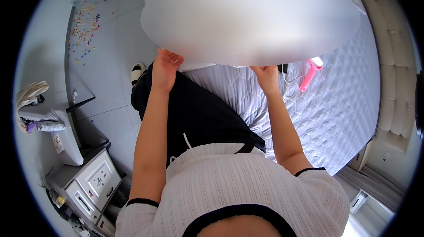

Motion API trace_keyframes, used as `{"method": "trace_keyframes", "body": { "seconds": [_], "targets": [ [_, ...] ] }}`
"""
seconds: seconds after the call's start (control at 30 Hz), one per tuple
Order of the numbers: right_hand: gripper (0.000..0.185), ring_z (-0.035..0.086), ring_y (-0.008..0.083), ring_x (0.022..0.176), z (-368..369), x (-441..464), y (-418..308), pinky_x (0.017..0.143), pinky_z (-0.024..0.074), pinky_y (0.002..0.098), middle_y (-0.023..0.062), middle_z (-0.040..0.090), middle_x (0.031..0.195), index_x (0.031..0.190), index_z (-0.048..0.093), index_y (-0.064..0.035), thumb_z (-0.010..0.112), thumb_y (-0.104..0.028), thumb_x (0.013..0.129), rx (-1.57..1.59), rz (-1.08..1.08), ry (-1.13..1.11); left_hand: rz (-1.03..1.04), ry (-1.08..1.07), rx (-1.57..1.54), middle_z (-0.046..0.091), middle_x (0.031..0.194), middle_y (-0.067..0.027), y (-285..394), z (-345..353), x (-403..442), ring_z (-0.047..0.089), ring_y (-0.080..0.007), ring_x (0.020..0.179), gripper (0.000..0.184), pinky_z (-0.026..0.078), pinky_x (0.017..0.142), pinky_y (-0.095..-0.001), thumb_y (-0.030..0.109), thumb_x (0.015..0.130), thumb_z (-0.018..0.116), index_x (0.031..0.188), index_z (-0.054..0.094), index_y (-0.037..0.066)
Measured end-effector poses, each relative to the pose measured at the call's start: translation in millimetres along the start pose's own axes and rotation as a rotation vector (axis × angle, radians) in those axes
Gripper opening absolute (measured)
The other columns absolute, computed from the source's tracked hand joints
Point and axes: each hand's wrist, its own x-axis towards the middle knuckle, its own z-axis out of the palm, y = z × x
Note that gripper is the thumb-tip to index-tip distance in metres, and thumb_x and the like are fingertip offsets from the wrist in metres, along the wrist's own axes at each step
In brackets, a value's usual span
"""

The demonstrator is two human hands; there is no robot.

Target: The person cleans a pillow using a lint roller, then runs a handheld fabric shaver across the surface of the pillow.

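A large white cloth [196,65] lies in front of me on the bed, mostly hidden behind a blurred oval patch. At its near left edge my left hand [166,70] is closed in a pinch, fingers bent together on the fabric. My right hand [266,78] is closed at the near edge farther right, thumb and fingers meeting on the cloth; its fingertips are partly lost in the blur. Just right of it are a dark object [282,68] with a white cable and a pink-handled tool [309,77] with a white head.
The quilted mattress [335,100] spreads to the right, up to a beige padded headboard [394,73]. Small coloured pieces [84,27] are scattered over the grey floor at the left. A white cabinet [98,179] stands at the lower left, and a slipper [137,73] is by my leg.
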Motion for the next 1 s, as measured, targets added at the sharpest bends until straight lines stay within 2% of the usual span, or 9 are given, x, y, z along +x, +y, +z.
{"method": "trace_keyframes", "body": {
  "seconds": [0.1, 0.3, 0.37, 0.43, 0.57, 0.77, 0.9, 0.97, 1.0],
  "targets": [
    [0.035, 0.050, 0.0024, 0.071, -11.3, -1.0, -0.4, 0.062, 0.0417, 0.0188, -0.0022, 0.061, 0.082, 0.111, 0.064, 0.0020, 0.077, -0.014, 0.083, -0.111, -0.004, 0.115, -0.008, 0.019, -0.003, 0.059, 0.103, -0.0074, 0.8, 2.6, 0.7, 0.055, -0.0187, 0.095, 0.059, 0.044, 0.092, -0.0368, 0.050, 0.102, 0.035, 0.129, 0.053, 0.000],
    [0.027, 0.052, 0.0047, 0.075, 40.4, -22.7, -18.9, 0.066, 0.0445, 0.0216, 0.0004, 0.063, 0.084, 0.106, 0.063, -0.0037, 0.073, -0.016, 0.085, -0.043, 0.122, -0.138, -0.019, 0.061, -0.033, 0.058, 0.102, -0.0072, 5.2, 5.7, -3.2, 0.054, -0.0188, 0.094, 0.056, 0.043, 0.091, -0.0367, 0.046, 0.102, 0.038, 0.128, 0.053, -0.001],
    [0.031, 0.053, 0.0056, 0.069, 64.3, -25.5, -38.0, 0.062, 0.0456, 0.0228, 0.0028, 0.062, 0.084, 0.112, 0.059, -0.0039, 0.070, -0.017, 0.087, -0.105, 0.041, -0.195, -0.007, 0.073, 0.000, 0.058, 0.103, -0.0074, 4.0, 6.9, -3.6, 0.054, -0.0186, 0.094, 0.054, 0.043, 0.091, -0.0366, 0.044, 0.102, 0.039, 0.128, 0.054, -0.001],
    [0.033, 0.055, 0.0085, 0.058, 80.4, -25.0, -58.8, 0.053, 0.0462, 0.0235, 0.0045, 0.059, 0.080, 0.117, 0.054, -0.0048, 0.067, -0.019, 0.090, 0.224, 0.293, -0.352, 0.003, 0.063, 0.024, 0.058, 0.103, -0.0074, 1.5, 6.5, -3.1, 0.054, -0.0185, 0.094, 0.053, 0.043, 0.091, -0.0365, 0.043, 0.102, 0.040, 0.128, 0.054, -0.001],
    [0.033, 0.056, 0.0119, 0.050, 84.5, -4.5, -74.6, 0.044, 0.0448, 0.0241, 0.0046, 0.055, 0.076, 0.120, 0.050, -0.0059, 0.063, -0.018, 0.092, 0.314, 0.348, -0.333, 0.014, 0.050, 0.038, 0.058, 0.103, -0.0075, -0.4, 3.6, -2.5, 0.054, -0.0183, 0.093, 0.049, 0.044, 0.090, -0.0361, 0.039, 0.101, 0.043, 0.127, 0.055, -0.001],
    [0.027, 0.055, 0.0139, 0.052, 13.0, 25.0, -68.5, 0.043, 0.0444, 0.0248, 0.0067, 0.057, 0.078, 0.115, 0.052, -0.0001, 0.057, -0.019, 0.096, 0.362, 0.228, 0.194, 0.015, -0.011, -0.001, 0.059, 0.105, -0.0066, -1.3, -2.3, -0.3, 0.054, -0.0184, 0.096, 0.052, 0.043, 0.092, -0.0364, 0.042, 0.102, 0.041, 0.130, 0.053, 0.000],
    [0.029, 0.053, 0.0121, 0.052, -29.8, 40.7, -63.0, 0.043, 0.0421, 0.0229, 0.0070, 0.055, 0.078, 0.103, 0.053, -0.0003, 0.057, -0.029, 0.097, 0.383, 0.187, 0.397, 0.004, -0.028, -0.016, 0.059, 0.106, -0.0067, -1.3, -2.0, -0.2, 0.054, -0.0184, 0.096, 0.052, 0.043, 0.092, -0.0363, 0.042, 0.102, 0.041, 0.130, 0.052, 0.000],
    [0.031, 0.053, 0.0124, 0.053, -28.9, 42.2, -62.8, 0.043, 0.0425, 0.0228, 0.0073, 0.055, 0.078, 0.103, 0.053, 0.0009, 0.057, -0.029, 0.097, 0.390, 0.186, 0.405, -0.003, -0.064, 0.007, 0.059, 0.106, -0.0064, -0.8, -1.9, 0.7, 0.054, -0.0183, 0.096, 0.052, 0.043, 0.092, -0.0363, 0.041, 0.102, 0.041, 0.131, 0.052, 0.000],
    [0.032, 0.052, 0.0123, 0.051, -20.6, 42.4, -65.1, 0.042, 0.0421, 0.0240, 0.0073, 0.055, 0.079, 0.112, 0.052, 0.0013, 0.057, -0.026, 0.096, 0.392, 0.190, 0.394, -0.002, -0.064, 0.007, 0.059, 0.106, -0.0064, -0.8, -1.7, 1.0, 0.054, -0.0183, 0.096, 0.052, 0.043, 0.092, -0.0363, 0.041, 0.102, 0.041, 0.131, 0.052, 0.000]
  ]
}}
